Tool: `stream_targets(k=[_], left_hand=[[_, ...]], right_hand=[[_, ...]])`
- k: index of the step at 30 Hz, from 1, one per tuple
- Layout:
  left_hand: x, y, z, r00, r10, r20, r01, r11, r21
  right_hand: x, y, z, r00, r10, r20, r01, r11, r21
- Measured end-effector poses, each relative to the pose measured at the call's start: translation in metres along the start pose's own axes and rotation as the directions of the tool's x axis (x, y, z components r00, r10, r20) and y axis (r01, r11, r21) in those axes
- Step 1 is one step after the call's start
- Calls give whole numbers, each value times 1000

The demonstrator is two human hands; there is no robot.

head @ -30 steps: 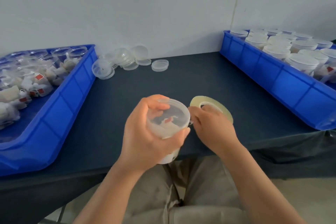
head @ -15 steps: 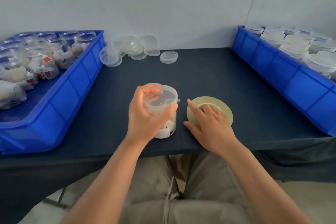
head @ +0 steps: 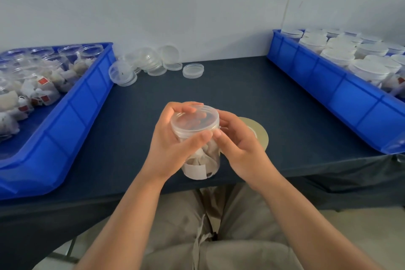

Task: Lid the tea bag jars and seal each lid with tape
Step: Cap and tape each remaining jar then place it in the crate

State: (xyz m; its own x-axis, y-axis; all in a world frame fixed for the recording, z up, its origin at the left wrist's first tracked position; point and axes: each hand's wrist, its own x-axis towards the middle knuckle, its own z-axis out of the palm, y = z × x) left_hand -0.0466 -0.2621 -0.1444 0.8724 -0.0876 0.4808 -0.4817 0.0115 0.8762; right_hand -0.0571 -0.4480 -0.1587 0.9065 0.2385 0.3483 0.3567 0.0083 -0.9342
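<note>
Contact has shifted. Your right hand [head: 238, 144], which lay flat on the pale yellow roll of tape [head: 259, 136] half a second ago, has left it and come over to the clear round plastic jar [head: 201, 160]. The roll lies flat on the dark blue tabletop [head: 241, 90], just behind that hand.

Your left hand [head: 173, 140] keeps its grip on the jar: the fingers wrap the far side and the thumb lies across the front, just under the translucent round plastic lid [head: 195, 119]. Your right hand's fingers curl against the lid's rim on the other side, with the thumb tip almost meeting your left thumb.

With the roll put down and both hands at the rim, you are probably pressing a strip of tape down along the lid's edge. No strip is clear enough to confirm.

The jar stands upright at the near edge of the tabletop, in front of you. It is hard to tell whether its base rests there or hangs just above. The lid sits level on it. White tea bags and a paper tag fill the lower half.
</note>
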Motion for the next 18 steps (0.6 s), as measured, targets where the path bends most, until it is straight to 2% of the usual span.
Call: stream_targets(k=[7,12,18], left_hand=[[-4,1,-2,1000,-20,22,19,1000,17],[-4,4,-1,1000,-12,16,11,1000,16],[-6,0,-2,999,-34,0,34,998,-45]], right_hand=[[-3,0,8,996,92,-16,-85,967,241],[-4,4,10,994,110,-9,-101,936,339],[-3,1,12,985,170,-9,-154,915,372]])
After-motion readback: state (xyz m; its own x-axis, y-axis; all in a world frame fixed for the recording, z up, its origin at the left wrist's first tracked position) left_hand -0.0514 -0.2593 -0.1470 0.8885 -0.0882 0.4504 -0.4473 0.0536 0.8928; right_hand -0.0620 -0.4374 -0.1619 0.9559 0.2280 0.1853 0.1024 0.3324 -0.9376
